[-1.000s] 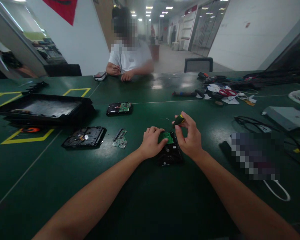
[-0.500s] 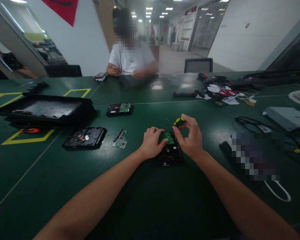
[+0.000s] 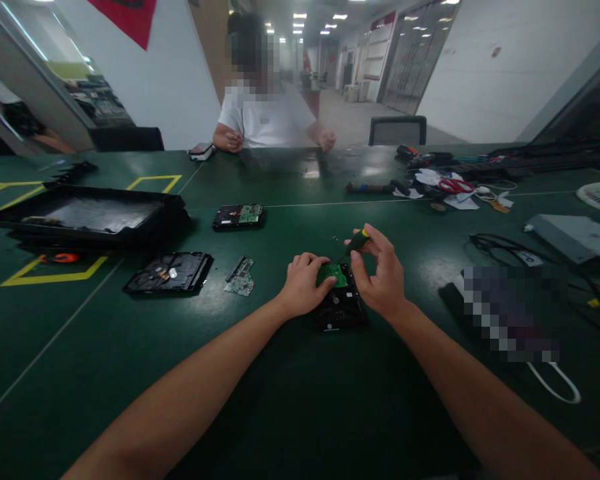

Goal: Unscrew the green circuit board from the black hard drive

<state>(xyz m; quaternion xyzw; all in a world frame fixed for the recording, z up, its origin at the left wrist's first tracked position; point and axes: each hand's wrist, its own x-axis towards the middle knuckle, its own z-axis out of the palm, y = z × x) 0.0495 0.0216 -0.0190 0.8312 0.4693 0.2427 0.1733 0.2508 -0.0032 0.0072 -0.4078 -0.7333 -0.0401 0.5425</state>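
Note:
A black hard drive (image 3: 343,310) with a green circuit board (image 3: 336,275) on its upper face lies flat on the table in front of me. My left hand (image 3: 306,283) grips its left side, thumb resting over the board. Between thumb and fingers, my right hand (image 3: 380,273) holds a small dark green and yellow screwdriver (image 3: 356,243), tilted, with its shaft pointing down to the drive's far edge. Whether the tip sits in a screw is too small to tell. A few tiny bits, perhaps screws, (image 3: 335,238) lie just beyond the drive.
Left of my hands are a loose circuit board (image 3: 241,277), a second hard drive (image 3: 169,273), a third drive (image 3: 239,217) and a large black tray (image 3: 95,213). Cables (image 3: 515,250), a grey metal box (image 3: 577,237) and a blurred-out object (image 3: 510,313) lie right. A person (image 3: 270,120) sits opposite.
The screwdriver has turned in my right fingers and its handle shows more dark green. My left hand and the drive stay put. The person opposite has moved one hand outward.

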